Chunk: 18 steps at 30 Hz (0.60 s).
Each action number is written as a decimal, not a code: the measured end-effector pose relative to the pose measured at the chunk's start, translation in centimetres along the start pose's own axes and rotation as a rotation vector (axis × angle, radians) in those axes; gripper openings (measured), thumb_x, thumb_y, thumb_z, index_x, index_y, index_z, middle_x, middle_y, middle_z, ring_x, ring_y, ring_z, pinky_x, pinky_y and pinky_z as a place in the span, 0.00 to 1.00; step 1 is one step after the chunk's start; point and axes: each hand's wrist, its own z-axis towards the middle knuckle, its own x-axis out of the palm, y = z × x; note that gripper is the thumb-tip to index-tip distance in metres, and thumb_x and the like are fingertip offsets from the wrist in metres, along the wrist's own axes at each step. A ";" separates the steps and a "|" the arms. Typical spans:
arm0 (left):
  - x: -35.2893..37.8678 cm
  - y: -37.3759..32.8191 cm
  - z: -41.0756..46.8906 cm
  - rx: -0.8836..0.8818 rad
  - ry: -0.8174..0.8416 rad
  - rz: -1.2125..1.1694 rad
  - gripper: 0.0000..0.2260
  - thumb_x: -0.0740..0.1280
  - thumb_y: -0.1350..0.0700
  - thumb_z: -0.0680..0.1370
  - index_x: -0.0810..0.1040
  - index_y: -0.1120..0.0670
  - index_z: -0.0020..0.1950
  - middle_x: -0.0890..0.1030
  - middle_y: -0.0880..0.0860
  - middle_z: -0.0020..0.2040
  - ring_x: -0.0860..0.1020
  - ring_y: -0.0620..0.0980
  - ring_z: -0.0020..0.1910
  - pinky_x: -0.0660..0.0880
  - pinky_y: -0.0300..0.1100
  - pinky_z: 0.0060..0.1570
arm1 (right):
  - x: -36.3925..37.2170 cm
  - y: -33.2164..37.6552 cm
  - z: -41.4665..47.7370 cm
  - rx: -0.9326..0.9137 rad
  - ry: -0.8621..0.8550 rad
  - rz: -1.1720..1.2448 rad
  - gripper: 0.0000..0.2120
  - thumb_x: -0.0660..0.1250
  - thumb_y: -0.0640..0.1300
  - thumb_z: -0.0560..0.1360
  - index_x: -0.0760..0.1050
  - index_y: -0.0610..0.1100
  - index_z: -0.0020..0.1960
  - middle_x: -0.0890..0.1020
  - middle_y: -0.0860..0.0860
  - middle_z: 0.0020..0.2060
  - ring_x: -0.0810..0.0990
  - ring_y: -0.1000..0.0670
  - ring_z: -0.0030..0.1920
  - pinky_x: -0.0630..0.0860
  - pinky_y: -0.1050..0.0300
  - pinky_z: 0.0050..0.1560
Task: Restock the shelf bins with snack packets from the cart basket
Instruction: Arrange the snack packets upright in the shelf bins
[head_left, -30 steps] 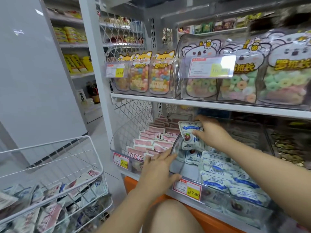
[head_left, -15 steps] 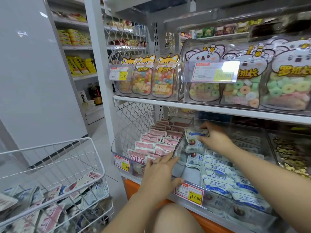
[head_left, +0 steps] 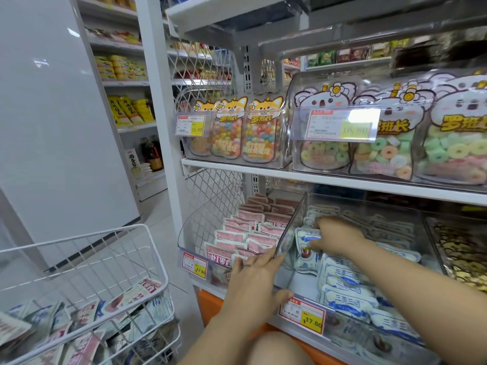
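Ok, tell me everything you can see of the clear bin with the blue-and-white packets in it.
The clear bin looks like transparent plastic. It is open-topped and sits between a bin of pink packets and one of gold-wrapped sweets. Blue-and-white packets lie in overlapping rows inside, with bare floor at its front left. A red-and-yellow price tag reading 17.80 hangs on its front. The left hand rests on its front left corner; the right hand reaches inside, holding an upright packet.
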 end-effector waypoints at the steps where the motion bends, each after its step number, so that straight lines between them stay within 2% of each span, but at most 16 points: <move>1: -0.1 -0.1 0.0 0.002 0.002 0.002 0.34 0.66 0.39 0.77 0.55 0.42 0.80 0.54 0.43 0.80 0.55 0.49 0.78 0.45 0.57 0.77 | -0.7 0.4 -0.7 -0.024 -0.051 0.011 0.18 0.69 0.61 0.73 0.73 0.50 0.55 0.79 0.51 0.47 0.79 0.48 0.47 0.79 0.52 0.48; 5: -1.8 -0.1 -0.9 0.047 -0.064 -0.040 0.31 0.67 0.43 0.78 0.60 0.43 0.78 0.57 0.43 0.79 0.60 0.48 0.77 0.51 0.56 0.77 | -3.7 3.9 -5.1 -0.224 -0.301 0.054 0.13 0.68 0.60 0.74 0.75 0.56 0.55 0.80 0.57 0.51 0.80 0.51 0.53 0.78 0.52 0.49; 7: -3.7 1.1 -2.5 0.065 -0.147 -0.056 0.26 0.66 0.45 0.78 0.65 0.43 0.76 0.64 0.43 0.76 0.66 0.47 0.73 0.59 0.50 0.74 | -4.8 6.5 -7.5 -0.362 -0.344 0.099 0.11 0.68 0.58 0.75 0.76 0.56 0.55 0.80 0.60 0.50 0.79 0.54 0.52 0.79 0.52 0.48; 9: -5.8 3.3 -5.1 0.049 -0.232 -0.052 0.22 0.65 0.45 0.78 0.70 0.43 0.72 0.73 0.43 0.69 0.73 0.47 0.66 0.68 0.46 0.66 | -5.4 9.4 -9.0 -0.471 -0.338 0.163 0.09 0.68 0.58 0.75 0.77 0.56 0.53 0.81 0.60 0.47 0.80 0.56 0.48 0.79 0.52 0.46; 11: -7.8 6.3 -8.4 -0.028 -0.309 -0.039 0.18 0.63 0.44 0.78 0.73 0.41 0.68 0.79 0.42 0.61 0.79 0.46 0.57 0.74 0.44 0.57 | -5.5 12.7 -9.8 -0.568 -0.310 0.252 0.08 0.68 0.56 0.74 0.77 0.55 0.51 0.82 0.61 0.44 0.80 0.58 0.45 0.80 0.51 0.45; 13: -9.6 9.8 -11.8 -0.139 -0.360 0.007 0.18 0.61 0.42 0.76 0.74 0.40 0.66 0.81 0.40 0.54 0.80 0.45 0.52 0.75 0.43 0.52 | -5.4 16.6 -10.1 -0.669 -0.290 0.323 0.05 0.69 0.54 0.74 0.77 0.56 0.49 0.82 0.60 0.40 0.81 0.58 0.43 0.79 0.50 0.44; 18: -14.0 18.5 -20.2 -0.411 -0.434 0.176 0.14 0.66 0.45 0.77 0.76 0.40 0.63 0.81 0.38 0.51 0.82 0.44 0.48 0.76 0.43 0.46 | -3.2 26.8 -10.1 -0.871 -0.226 0.355 0.07 0.68 0.55 0.75 0.77 0.56 0.52 0.81 0.62 0.41 0.80 0.58 0.44 0.79 0.52 0.47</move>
